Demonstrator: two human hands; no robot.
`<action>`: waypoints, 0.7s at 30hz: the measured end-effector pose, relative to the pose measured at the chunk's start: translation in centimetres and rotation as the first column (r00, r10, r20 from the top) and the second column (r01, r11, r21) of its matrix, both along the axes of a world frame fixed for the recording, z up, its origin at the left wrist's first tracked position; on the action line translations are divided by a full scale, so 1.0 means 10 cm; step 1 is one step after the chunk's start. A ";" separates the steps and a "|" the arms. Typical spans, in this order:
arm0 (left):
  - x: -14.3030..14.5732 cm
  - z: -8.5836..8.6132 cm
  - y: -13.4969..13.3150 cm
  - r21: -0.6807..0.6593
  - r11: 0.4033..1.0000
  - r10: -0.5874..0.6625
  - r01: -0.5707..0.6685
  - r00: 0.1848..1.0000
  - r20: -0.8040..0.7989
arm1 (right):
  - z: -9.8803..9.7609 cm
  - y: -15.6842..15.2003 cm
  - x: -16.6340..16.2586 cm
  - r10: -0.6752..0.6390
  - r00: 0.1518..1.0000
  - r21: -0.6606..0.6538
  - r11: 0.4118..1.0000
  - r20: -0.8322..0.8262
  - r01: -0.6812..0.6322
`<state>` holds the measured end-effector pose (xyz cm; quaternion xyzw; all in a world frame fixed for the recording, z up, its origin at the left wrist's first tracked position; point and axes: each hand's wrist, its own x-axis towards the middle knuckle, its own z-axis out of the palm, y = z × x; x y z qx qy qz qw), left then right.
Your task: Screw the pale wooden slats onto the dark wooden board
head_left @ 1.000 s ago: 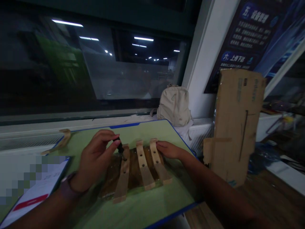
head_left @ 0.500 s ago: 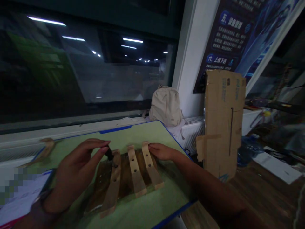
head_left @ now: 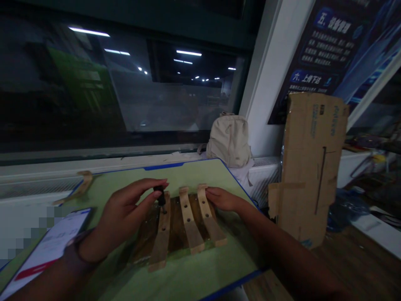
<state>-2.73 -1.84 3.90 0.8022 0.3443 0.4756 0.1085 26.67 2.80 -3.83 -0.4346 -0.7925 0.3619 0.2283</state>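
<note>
My left hand pinches a short black-handled screwdriver between thumb and fingers. Its metal shaft points down at a hole in the left wooden slat. Whether the tip sits on a screw cannot be made out. My right hand is closed around the far end of the right wooden slat, its fingertips partly hidden. Between these lies a middle wooden slat. All three curved slats, with dark holes, rest across a brown shiny panel.
The panel lies on a green table with a blue edge. A curved wooden piece lies at the far left, above a paper sheet. Behind stand a beige backpack, a cardboard sheet and a water jug.
The view has swung left, so everything sits further right. In my left hand the screwdriver has become more upright over the left slat. My right hand keeps its place at the right slat.
</note>
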 end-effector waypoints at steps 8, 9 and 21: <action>0.02 -0.01 0.06 0.091 0.996 0.017 -0.024 0.997 0.075 | 0.03 -0.02 0.00 0.012 1.000 -0.016 1.000 -0.026 -0.012; 0.01 -0.01 0.07 0.101 0.994 0.020 -0.027 0.997 0.072 | 0.04 -0.02 0.00 0.006 1.000 -0.016 1.000 -0.024 -0.007; 0.06 -0.04 0.01 -0.090 0.996 -0.008 0.021 0.990 0.140 | -0.02 0.02 0.01 0.041 0.999 0.019 0.999 -0.020 -0.040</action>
